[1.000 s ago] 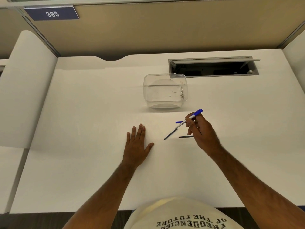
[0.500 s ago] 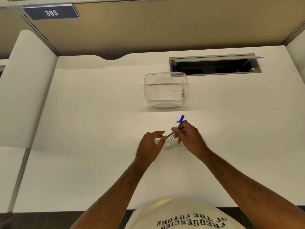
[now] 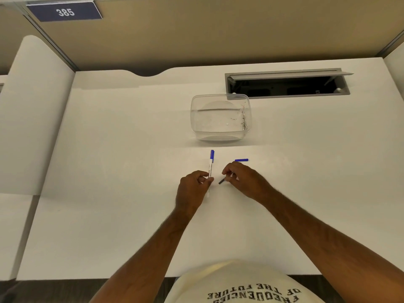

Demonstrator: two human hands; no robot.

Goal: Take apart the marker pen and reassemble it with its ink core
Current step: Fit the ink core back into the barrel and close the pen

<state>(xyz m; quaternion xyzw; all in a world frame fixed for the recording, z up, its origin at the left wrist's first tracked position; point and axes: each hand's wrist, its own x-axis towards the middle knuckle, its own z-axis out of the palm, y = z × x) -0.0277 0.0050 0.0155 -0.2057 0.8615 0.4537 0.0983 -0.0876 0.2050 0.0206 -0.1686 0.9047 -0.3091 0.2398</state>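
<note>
Marker barrel pinched in my left hand, long axis pointing toward the desk's far edge, blue cap end away from me. My right hand grips the dark ink core, just beside the barrel, slanted toward it. Blue end piece lies beyond my right hand. Barrel print unreadable; partition sign reads 385.

White desk; tan partition wall with blue number sign; open grey cable hatch; dark floor.
</note>
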